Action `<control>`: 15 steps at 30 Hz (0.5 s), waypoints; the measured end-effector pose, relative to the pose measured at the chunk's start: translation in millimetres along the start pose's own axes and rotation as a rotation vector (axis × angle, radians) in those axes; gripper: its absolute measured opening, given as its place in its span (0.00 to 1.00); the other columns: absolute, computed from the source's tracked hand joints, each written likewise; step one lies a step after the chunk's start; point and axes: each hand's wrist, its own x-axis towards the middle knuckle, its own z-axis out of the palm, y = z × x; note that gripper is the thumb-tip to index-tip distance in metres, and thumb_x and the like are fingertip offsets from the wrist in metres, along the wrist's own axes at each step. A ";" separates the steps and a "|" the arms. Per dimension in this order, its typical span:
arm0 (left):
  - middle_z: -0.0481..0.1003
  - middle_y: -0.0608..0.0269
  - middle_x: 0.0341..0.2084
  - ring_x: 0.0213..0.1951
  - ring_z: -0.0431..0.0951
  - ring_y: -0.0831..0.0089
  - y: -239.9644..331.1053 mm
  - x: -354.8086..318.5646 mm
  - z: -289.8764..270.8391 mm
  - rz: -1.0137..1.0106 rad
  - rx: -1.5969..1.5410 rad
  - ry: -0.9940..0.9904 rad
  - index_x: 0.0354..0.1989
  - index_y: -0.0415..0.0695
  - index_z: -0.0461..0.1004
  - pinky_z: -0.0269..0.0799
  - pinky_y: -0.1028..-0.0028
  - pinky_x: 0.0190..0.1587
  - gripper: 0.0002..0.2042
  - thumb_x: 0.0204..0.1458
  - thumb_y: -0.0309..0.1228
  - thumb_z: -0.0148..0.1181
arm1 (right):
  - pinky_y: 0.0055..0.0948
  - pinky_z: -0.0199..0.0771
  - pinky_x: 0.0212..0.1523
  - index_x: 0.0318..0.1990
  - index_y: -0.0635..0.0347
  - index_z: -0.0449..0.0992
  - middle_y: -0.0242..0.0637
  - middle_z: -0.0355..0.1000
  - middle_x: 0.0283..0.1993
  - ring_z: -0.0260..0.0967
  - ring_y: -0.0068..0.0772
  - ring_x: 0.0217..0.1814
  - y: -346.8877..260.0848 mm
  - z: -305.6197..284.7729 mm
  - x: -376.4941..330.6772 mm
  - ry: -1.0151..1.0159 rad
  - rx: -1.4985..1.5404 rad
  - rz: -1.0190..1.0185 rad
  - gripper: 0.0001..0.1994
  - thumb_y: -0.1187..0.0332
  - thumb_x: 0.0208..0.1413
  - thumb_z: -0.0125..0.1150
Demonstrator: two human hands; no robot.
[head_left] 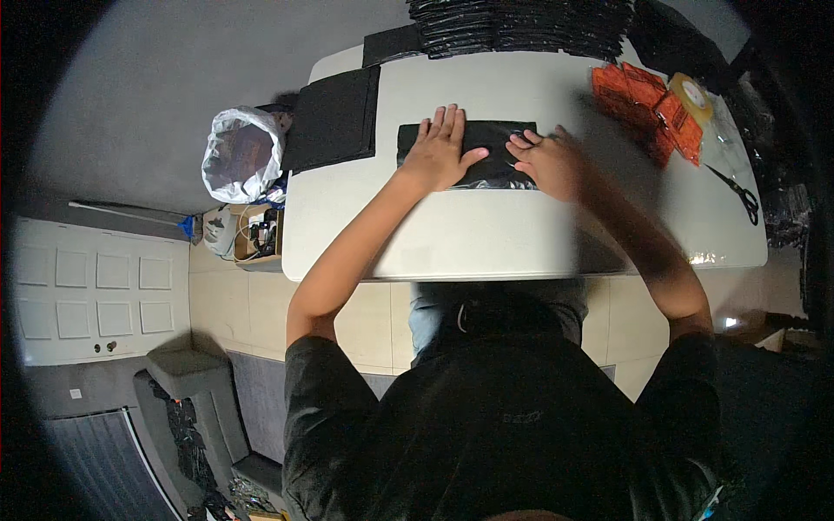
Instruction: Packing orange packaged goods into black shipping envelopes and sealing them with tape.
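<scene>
A flat black plastic packet (483, 165) lies crosswise on the white table (469, 234) in front of me. Its surface is glossy, with a clear strip showing along the near edge. My left hand (440, 154) presses flat on its left part, fingers spread and thumb pointing right. On the packet's right end rests my right hand (549, 161), fingers stretched out and slightly apart, pointing left. Neither hand grips anything. What is inside the packet, if anything, cannot be seen.
Black flat sheets (334, 117) lie at the table's left, and stacked black packets (521, 26) line the far edge. To the right are orange plastic packets (647, 108), a tape roll (692, 92) and black scissors (740, 195). A bag-lined bin (243, 156) stands beyond the left edge.
</scene>
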 end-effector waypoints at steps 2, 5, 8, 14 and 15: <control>0.42 0.40 0.76 0.77 0.38 0.47 -6.6 -11.3 4.5 -0.059 0.043 0.001 0.76 0.33 0.40 0.38 0.50 0.76 0.48 0.64 0.67 0.31 | 0.65 0.60 0.65 0.65 0.56 0.70 0.36 0.70 0.67 0.68 0.41 0.69 -3.6 -1.6 -0.9 -0.009 0.006 0.015 0.22 0.56 0.70 0.48; 0.39 0.44 0.77 0.78 0.36 0.49 -12.6 -24.5 2.3 -0.106 0.087 -0.034 0.76 0.34 0.40 0.32 0.46 0.76 0.49 0.62 0.69 0.26 | 0.68 0.59 0.65 0.65 0.56 0.70 0.36 0.69 0.68 0.66 0.41 0.70 -5.1 -6.9 0.8 -0.033 -0.017 0.032 0.22 0.56 0.70 0.47; 0.39 0.47 0.78 0.78 0.35 0.50 -16.9 -38.3 -3.8 -0.156 0.175 -0.055 0.77 0.36 0.39 0.30 0.41 0.75 0.49 0.62 0.69 0.25 | 0.62 0.55 0.71 0.66 0.58 0.71 0.37 0.69 0.70 0.65 0.41 0.72 -8.7 -17.4 0.2 -0.095 0.030 0.069 0.22 0.59 0.69 0.50; 0.47 0.51 0.77 0.77 0.41 0.47 -39.4 -60.3 -9.3 -0.122 0.205 0.031 0.77 0.39 0.46 0.34 0.35 0.73 0.40 0.67 0.60 0.34 | 0.61 0.56 0.70 0.66 0.57 0.71 0.36 0.69 0.69 0.66 0.41 0.71 -6.5 -7.3 0.2 -0.072 -0.010 0.056 0.22 0.60 0.69 0.50; 0.54 0.50 0.74 0.76 0.47 0.45 -40.6 -61.2 -9.4 -0.095 0.180 0.114 0.76 0.41 0.50 0.39 0.34 0.72 0.35 0.68 0.51 0.43 | 0.65 0.57 0.68 0.66 0.57 0.70 0.36 0.68 0.70 0.65 0.41 0.72 -3.3 -1.0 1.2 -0.084 -0.037 0.047 0.22 0.58 0.70 0.48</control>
